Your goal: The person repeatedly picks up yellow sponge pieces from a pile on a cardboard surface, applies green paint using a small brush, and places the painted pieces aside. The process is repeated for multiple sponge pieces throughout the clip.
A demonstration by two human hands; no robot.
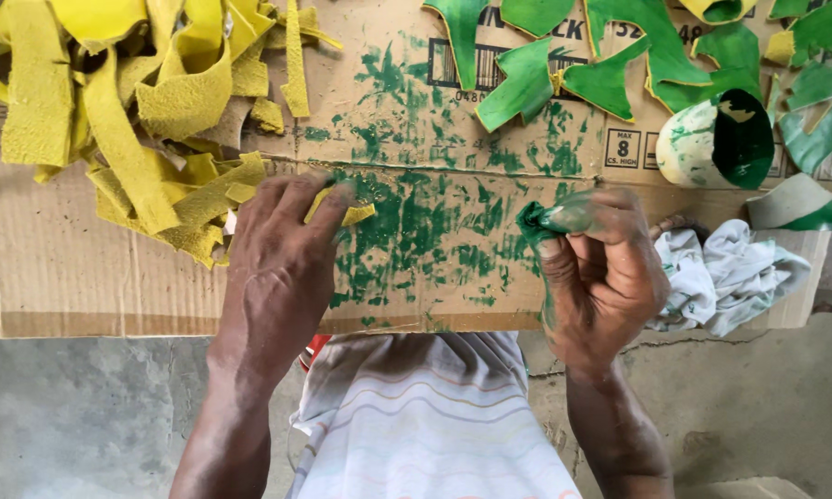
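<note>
We're between coats: our left hand (282,263) pinches a yellow piece (349,211) on the stained cardboard (434,240), right hand (601,273) clenches the green dauber (550,220) beside it, so dabbing seems next.

This looks like a small craft workshop where cut leather pieces are coloured by hand. A flattened cardboard sheet (83,277), smeared with green dye, lies on a bare concrete floor (92,416) and serves as the work surface. Up and to the left of the left hand (282,268) lies a heap of yellow suede offcuts (148,102); above the right hand (601,268) lie green-painted pieces (619,65), with a dye-stained pot (716,139) and a stained rag (725,273) to its right.
</note>
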